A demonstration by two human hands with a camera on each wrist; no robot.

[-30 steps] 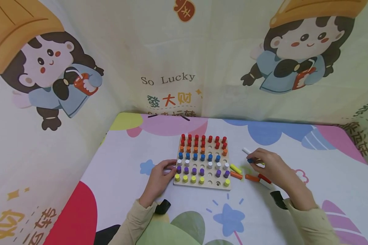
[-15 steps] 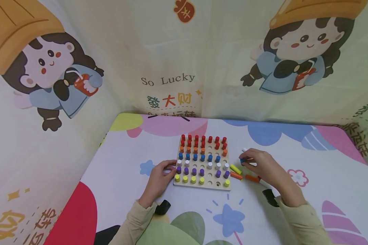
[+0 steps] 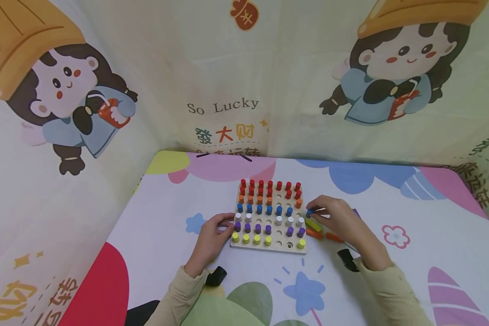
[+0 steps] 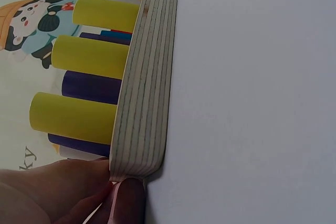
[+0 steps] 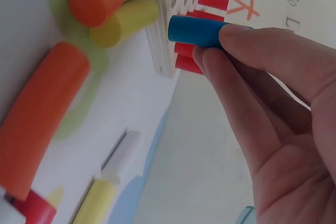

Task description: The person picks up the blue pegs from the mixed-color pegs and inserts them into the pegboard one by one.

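A wooden pegboard (image 3: pixel 269 248) holds rows of red, orange, blue, white, purple and yellow pegs, with several bare holes. My left hand (image 3: pixel 212 237) grips its left edge near the front corner; in the left wrist view the fingertips meet that corner. Between thumb and fingertips, my right hand (image 3: pixel 336 216) pinches a blue peg (image 5: pixel 194 31). It is off the table, close beside the board's right edge at the blue row. Below this hand lie a loose yellow peg (image 3: pixel 313 225) and an orange peg (image 3: pixel 314 233), both near the board's right side.
Another orange peg (image 3: pixel 334 237) lies farther right, and part of a purple peg (image 3: pixel 356 213) shows behind the right hand. The right wrist view shows a loose white peg (image 5: pixel 122 156), a yellow one (image 5: pixel 94 200) and a red one (image 5: pixel 38 208). A patterned cloth covers the table.
My right hand has moved left with the blue peg, from above the loose pegs to the board's right edge. A purple peg has come into view behind it. The left hand stays put.
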